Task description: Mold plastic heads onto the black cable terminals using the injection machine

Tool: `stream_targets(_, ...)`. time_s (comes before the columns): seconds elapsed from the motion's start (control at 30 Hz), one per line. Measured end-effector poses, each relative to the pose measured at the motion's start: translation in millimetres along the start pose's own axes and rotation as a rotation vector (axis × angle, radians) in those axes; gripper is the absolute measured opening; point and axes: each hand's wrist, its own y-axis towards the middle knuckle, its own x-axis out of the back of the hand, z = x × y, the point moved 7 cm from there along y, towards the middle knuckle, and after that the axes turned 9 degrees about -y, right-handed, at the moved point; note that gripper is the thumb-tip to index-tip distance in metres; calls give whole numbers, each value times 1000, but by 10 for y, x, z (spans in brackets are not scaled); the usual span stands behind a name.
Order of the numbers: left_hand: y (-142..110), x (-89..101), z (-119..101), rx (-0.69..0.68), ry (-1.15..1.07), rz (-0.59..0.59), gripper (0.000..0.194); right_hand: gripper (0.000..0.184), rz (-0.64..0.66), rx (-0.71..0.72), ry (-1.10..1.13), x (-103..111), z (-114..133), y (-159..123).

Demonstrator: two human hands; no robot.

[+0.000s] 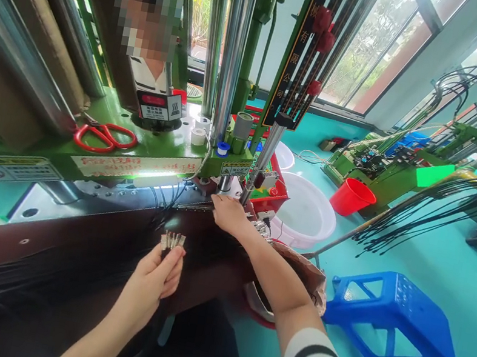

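My left hand (160,272) is closed in a pinch on several small silvery metal connectors (172,241), which stand up side by side above the thumb. Whatever lies below them is hidden by the fingers. Farther off, my right hand (229,215) reaches to the edge of the green press (167,163), close to the foot of a metal post. Its fingers are bent together, and what they hold, if anything, is hidden. Thin black cables (170,197) hang beside it over the press bed. More long black cables (19,272) lie on the dark brown table (81,258) at left.
Red-handled scissors (105,136) and a blue-and-white tape spool (222,149) sit on the press. On the right stand a blue stool (395,320), a white tub (306,212), a red bucket (353,197) and a paper-lined container (316,287). A person (148,64) is behind the press.
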Motion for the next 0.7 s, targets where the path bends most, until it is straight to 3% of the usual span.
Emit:
stream_targets(0.1, 30, 154, -13, -38, 38, -74, 39, 27, 45, -15, -79, -146, -81, 95)
stream_targets(0.23, 43, 235, 56, -17, 63, -72, 37, 24, 118, 60, -70, -125, -60, 36)
stream_targets(0.43, 52, 189, 77, 20, 76, -31, 37, 11, 250, 112, 63, -31, -133, -426)
stream_targets(0.5, 50, 123, 117, 52, 116, -3, 37, 11, 290, 58, 226, -69, -170, -646)
stream_targets(0.57, 46, 33, 191, 95, 169, 35, 36, 10, 285, -50, 533, -135, -184, -837)
stream_targets(0.7, 51, -159, 365, 124, 278, 145, 32, 21, 103, -257, 1151, -298, -103, -1073)
